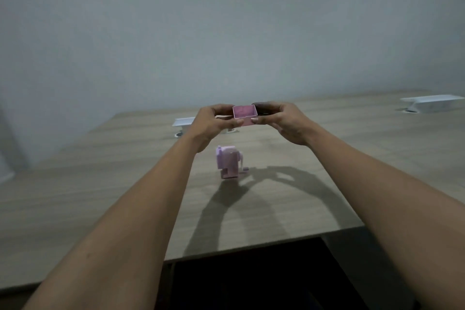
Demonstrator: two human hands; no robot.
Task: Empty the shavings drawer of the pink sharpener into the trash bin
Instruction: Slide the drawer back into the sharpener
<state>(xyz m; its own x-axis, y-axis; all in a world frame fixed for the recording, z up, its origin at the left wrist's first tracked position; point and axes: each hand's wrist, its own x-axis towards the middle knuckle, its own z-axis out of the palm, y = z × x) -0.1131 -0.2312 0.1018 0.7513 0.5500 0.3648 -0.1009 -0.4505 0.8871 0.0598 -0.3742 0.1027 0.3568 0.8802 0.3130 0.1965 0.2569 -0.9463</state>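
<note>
Both hands, left (214, 122) and right (281, 121), pinched the drawer (244, 114) level, likely keeping shavings in, above the sharpener (227, 162) on the worktop (100, 184).

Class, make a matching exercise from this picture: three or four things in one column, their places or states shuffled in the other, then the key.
Things:
1. drawer
2. sharpener
3. left hand
4. white box

Places:
A. stands on the table under the hands
B. held up between both hands
C. far right on the table
D. grips the drawer's left end

Pairs: 1-B, 2-A, 3-D, 4-C
</note>
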